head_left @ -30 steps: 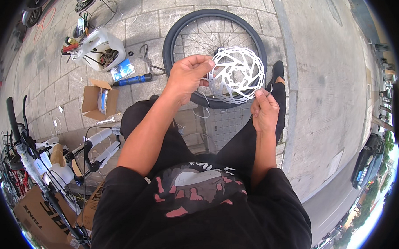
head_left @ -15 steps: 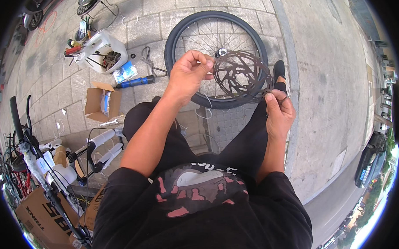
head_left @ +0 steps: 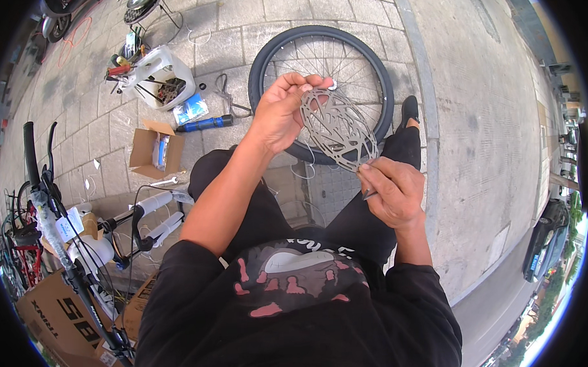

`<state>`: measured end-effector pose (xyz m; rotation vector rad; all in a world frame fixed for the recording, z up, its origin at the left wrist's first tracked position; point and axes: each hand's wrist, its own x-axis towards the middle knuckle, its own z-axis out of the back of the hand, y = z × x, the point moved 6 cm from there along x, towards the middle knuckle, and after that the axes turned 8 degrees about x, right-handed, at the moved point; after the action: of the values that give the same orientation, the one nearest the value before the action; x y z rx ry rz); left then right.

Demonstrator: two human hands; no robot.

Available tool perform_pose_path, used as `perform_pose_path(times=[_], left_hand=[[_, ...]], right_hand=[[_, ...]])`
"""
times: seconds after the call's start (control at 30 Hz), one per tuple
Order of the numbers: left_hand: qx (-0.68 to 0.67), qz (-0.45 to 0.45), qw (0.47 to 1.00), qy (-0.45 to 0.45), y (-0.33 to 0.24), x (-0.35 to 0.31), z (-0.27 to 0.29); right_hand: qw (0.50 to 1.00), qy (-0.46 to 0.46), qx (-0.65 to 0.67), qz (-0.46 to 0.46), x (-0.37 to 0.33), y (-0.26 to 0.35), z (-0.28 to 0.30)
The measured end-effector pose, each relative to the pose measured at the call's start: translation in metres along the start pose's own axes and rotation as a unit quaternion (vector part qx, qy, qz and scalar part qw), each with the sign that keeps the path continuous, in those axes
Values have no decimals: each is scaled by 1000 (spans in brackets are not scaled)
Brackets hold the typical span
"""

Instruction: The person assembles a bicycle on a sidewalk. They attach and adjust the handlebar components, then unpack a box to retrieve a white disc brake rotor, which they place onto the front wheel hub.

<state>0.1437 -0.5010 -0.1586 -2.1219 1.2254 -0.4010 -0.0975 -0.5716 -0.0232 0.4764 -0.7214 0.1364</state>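
My left hand (head_left: 280,113) pinches the upper left edge of a thin grey disc brake rotor (head_left: 339,127), with its fingers reaching behind. My right hand (head_left: 396,191) grips the lower edge of the same rotor between thumb and fingers. The cut-out pattern looks doubled, but whether a second rotor lies against it I cannot tell. A small dark piece (head_left: 369,194) shows under the right fingers; its kind is unclear. Tilted, the rotor is held above a bicycle wheel (head_left: 256,78) lying flat on the paving and covers part of its spokes and hub.
To the left stand a cut-open white plastic jug (head_left: 185,71) with tools and small parts and an open cardboard box (head_left: 170,163). A blue cylindrical tool (head_left: 204,124) and a wrench (head_left: 164,182) lie nearby. A partly wrapped bicycle frame (head_left: 84,281) stands at lower left.
The rotor has tilted, now showing a lighter grey face and a narrower outline. My right hand has moved down and left, nearer my body. The left hand has shifted slightly right.
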Motion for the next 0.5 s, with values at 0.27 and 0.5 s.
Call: perform_pose_path(times=[0.27, 0.5], left_hand=[[-40, -28, 999, 14, -7, -3, 2], [-19, -25, 999, 12, -9, -7, 3]], right_hand=[[1000, 21, -5, -2, 1, 10, -6], [1000, 9, 2, -5, 6, 18, -6]])
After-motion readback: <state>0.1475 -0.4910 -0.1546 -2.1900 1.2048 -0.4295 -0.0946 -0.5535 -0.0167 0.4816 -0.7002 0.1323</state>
